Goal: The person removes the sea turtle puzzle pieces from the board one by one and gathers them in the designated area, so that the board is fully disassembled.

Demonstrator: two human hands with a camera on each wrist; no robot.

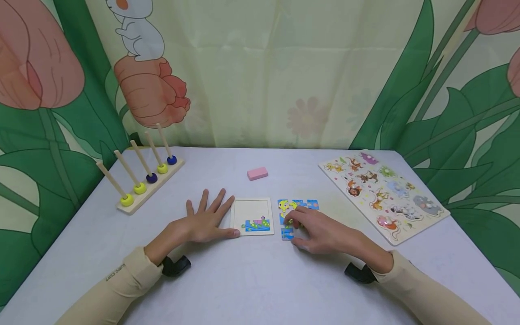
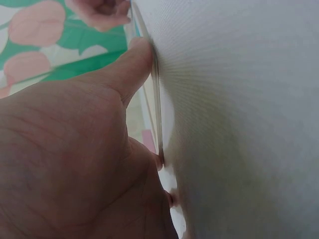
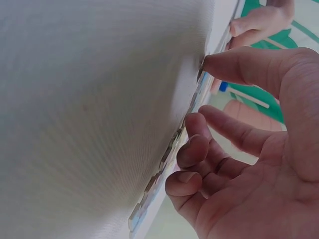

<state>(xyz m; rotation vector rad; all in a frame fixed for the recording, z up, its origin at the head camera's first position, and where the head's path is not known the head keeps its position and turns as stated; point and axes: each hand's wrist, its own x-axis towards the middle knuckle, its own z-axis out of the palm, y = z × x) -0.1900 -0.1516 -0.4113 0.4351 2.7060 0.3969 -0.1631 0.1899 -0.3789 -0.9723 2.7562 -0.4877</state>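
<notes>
My left hand [image 1: 207, 221] lies with fingers spread left of a small white puzzle tray [image 1: 250, 203], its thumb at the tray's lower-left edge. Joined pieces showing a green and blue picture [image 1: 257, 225] fill the tray's lower part. My right hand [image 1: 321, 228] is over loose blue and yellow puzzle pieces [image 1: 287, 233], partly hiding them. In the right wrist view, the thumb [image 3: 219, 64] touches an edge of the row of pieces, apart from the index fingertip [image 3: 204, 110]. The other fingers bend loosely close above the pieces.
A pink block [image 1: 257, 174] lies behind the tray. At the left stands a wooden peg rack [image 1: 150, 189] with yellow and blue beads. An animal puzzle board [image 1: 365, 183] lies at the right. A printed curtain [image 1: 260, 90] hangs behind the table.
</notes>
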